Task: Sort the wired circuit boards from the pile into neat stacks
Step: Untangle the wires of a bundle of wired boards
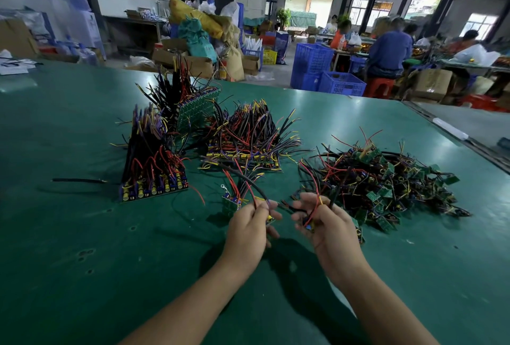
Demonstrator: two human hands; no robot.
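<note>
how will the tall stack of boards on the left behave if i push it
The stack looks top-heavy: its long wires rise well above the base, so it may tip. The wires bend and splay, so they would probably flex rather than push.

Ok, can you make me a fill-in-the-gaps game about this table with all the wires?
1. The table top is coloured ____.
2. The messy pile lies on the person's ____ side.
3. The left hand and the right hand both hold boards with ____ sticking out.
4. The lone cable left of the neat stacks is coloured ____.
Missing words: green, right, wires, black.
</note>
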